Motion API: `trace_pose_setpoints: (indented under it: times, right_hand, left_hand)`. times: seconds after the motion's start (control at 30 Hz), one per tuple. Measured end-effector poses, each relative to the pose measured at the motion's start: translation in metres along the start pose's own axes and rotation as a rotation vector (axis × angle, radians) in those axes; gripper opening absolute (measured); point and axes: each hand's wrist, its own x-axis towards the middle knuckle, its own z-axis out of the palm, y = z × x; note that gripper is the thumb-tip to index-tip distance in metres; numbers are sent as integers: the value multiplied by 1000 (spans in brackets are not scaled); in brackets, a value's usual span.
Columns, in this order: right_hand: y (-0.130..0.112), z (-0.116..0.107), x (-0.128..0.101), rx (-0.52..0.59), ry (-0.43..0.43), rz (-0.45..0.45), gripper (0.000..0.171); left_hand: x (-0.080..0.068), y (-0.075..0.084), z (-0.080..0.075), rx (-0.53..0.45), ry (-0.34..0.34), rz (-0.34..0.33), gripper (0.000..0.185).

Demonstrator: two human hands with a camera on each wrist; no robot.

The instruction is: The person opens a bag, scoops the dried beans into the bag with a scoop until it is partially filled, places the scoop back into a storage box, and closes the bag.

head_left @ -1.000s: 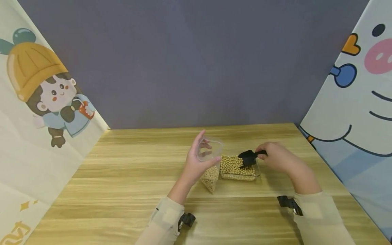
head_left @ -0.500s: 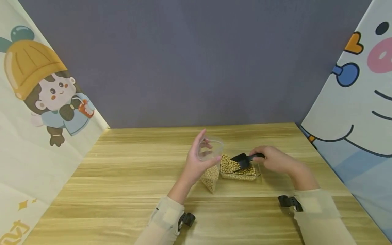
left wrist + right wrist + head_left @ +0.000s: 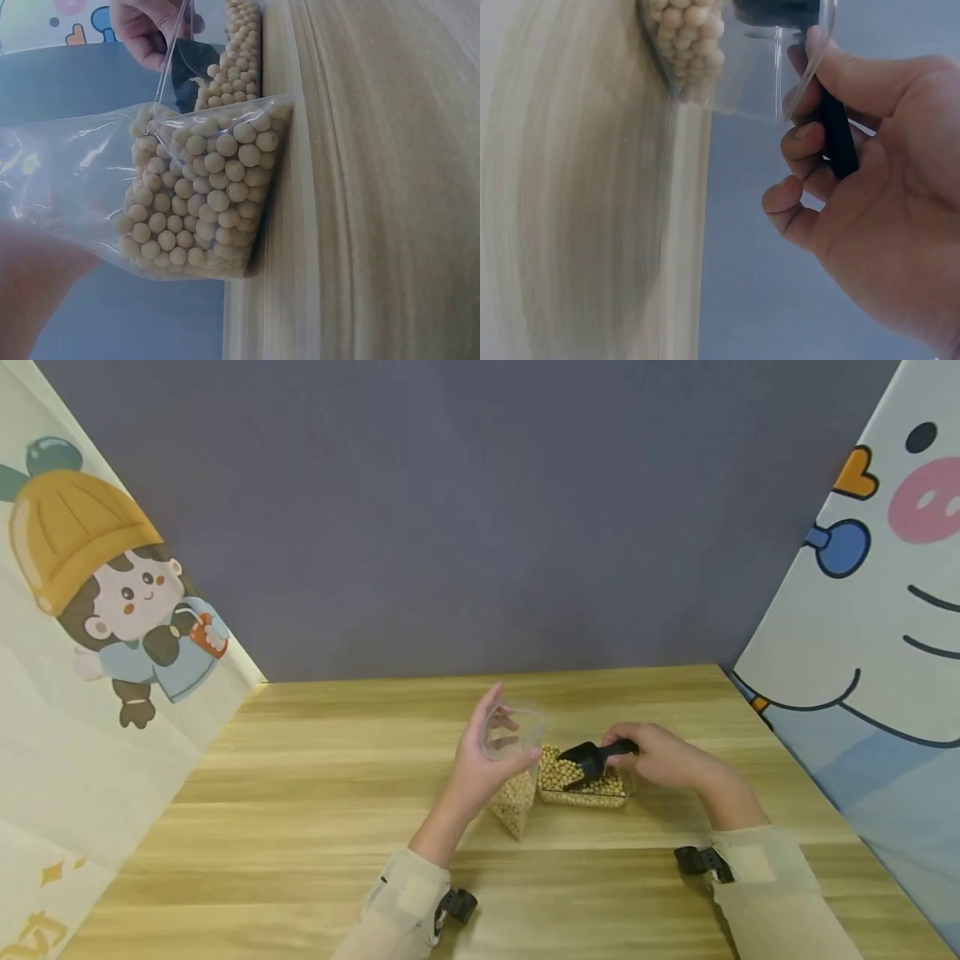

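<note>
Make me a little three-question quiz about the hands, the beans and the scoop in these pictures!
1. True or false: the right hand holds the black scoop by its handle.
2. What does the left hand hold? A) a clear bag partly filled with beans B) a metal spoon C) a red cup
3. Fill in: the scoop's head dips into the clear ___ of beans on the wooden table.

Key: 1 true; 2 A; 3 tray.
</note>
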Motion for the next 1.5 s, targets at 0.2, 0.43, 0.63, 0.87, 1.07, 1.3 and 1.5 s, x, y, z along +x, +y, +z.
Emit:
trace_pose_setpoints:
  times: [0.2,0.43,0.63,0.87,1.07,1.3,1.5]
  right_hand:
    - [6,-2,-5,14,25,7,15]
    - [13,-6,-7,52,27,13,22]
    - [19,-8,-9,75,38,-12,27]
    - [22,-16,-12,101,123,-10,33]
    - [15,-33,-14,132,200,42,43]
    - [-9,-63,-17,90,229,62,43]
    - [-37,-82,-16,64,207,66,46]
  left_hand:
    - [-2,-3,1,2,3,-6,105]
    - [0,-2,0,12,5,4,105]
    - [1,-1,-1,15,9,-6,105]
    - [3,0,-2,-4,14,12,104]
    - [0,1,-3,-12,13,2,105]
    - [0,0,-3,-14,8,25,105]
    - [0,-3,-2,-28,-4,31,105]
